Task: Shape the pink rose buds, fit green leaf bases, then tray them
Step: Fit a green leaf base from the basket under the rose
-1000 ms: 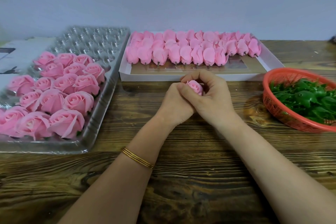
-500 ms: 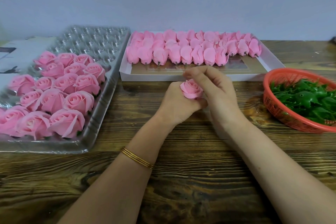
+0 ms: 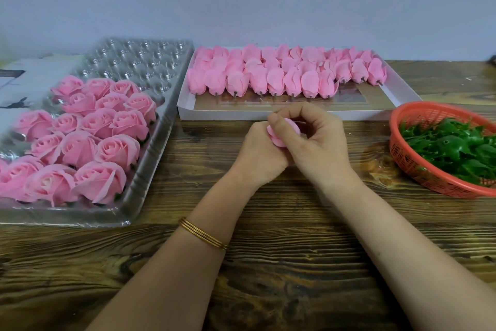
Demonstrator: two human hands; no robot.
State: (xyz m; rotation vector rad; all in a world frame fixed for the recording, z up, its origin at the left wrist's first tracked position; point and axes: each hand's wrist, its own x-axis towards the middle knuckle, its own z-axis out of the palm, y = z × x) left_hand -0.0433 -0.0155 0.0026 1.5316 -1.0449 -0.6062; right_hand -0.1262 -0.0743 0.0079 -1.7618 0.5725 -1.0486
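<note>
Both hands meet at the table's middle around one pink rose bud (image 3: pixel 279 137). My left hand (image 3: pixel 259 154) grips it from below and the left. My right hand (image 3: pixel 316 142) curls over it, thumb pressed across the petals, so most of the bud is hidden. A clear plastic tray (image 3: pixel 150 62) on the left holds several opened pink roses (image 3: pixel 88 137) in its near cells. A white box (image 3: pixel 397 94) behind the hands holds rows of closed pink buds (image 3: pixel 268 73). Green leaf bases (image 3: pixel 456 148) fill an orange basket (image 3: pixel 402 153) at the right.
The wooden table (image 3: pixel 268 263) stretches toward me in front of the hands. A white sheet with dark print (image 3: pixel 29 78) lies at the far left behind the tray. A pale wall runs along the table's back edge.
My right hand, whose fingers had lifted off the opening bud half a second ago, has closed back over it with the thumb across the petals. The left hand stays put.
</note>
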